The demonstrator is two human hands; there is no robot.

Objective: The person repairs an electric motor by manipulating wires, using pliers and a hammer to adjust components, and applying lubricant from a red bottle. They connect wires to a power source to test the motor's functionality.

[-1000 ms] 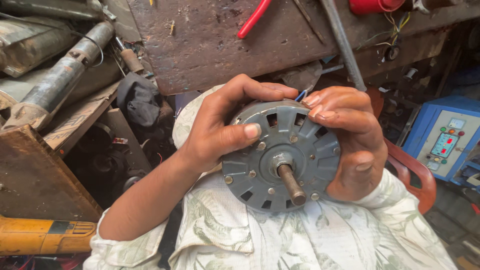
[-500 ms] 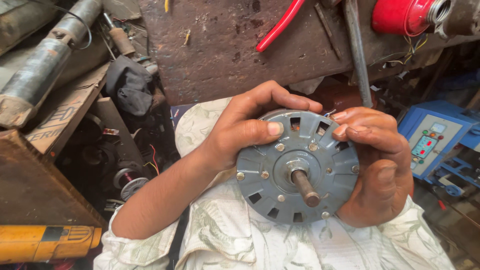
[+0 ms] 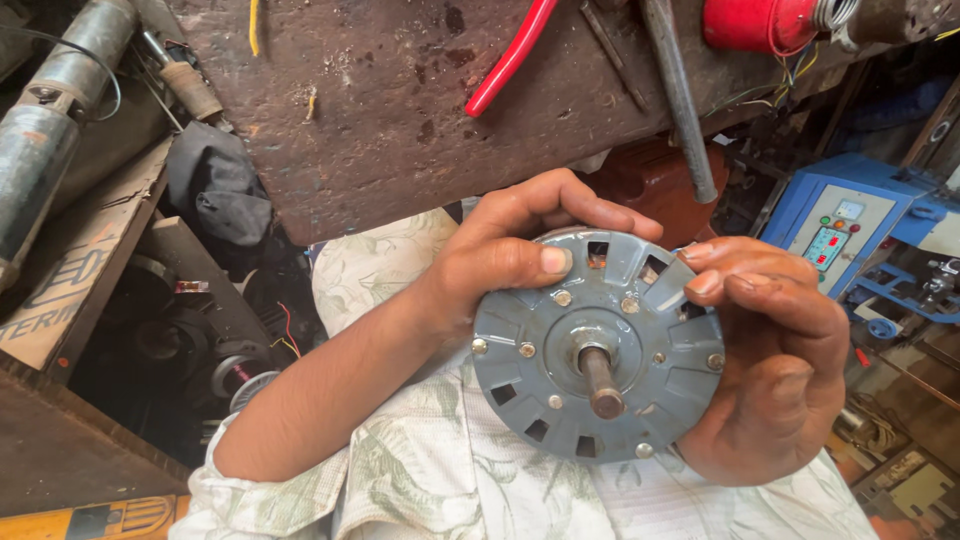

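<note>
A round grey electric motor [image 3: 590, 345] with slotted vents, several screws and a short steel shaft pointing at me is held over my lap. My left hand [image 3: 505, 250] grips its upper left rim, thumb pressed on the face. My right hand [image 3: 775, 350] wraps the right rim, fingertips on the top vents. My patterned pale shirt [image 3: 440, 470] lies beneath.
A worn dark wooden bench [image 3: 400, 110] runs above, bearing red-handled pliers [image 3: 510, 55], a steel rod [image 3: 680, 95] and a red spool [image 3: 750, 22]. A blue machine with a small control panel [image 3: 840, 230] stands right. Metal cylinders [image 3: 45, 130], a dark cloth and wire coils crowd the left.
The motor and both hands have shifted rightward and lower in view as the camera moved. The grip is unchanged; the red spool has come into sight.
</note>
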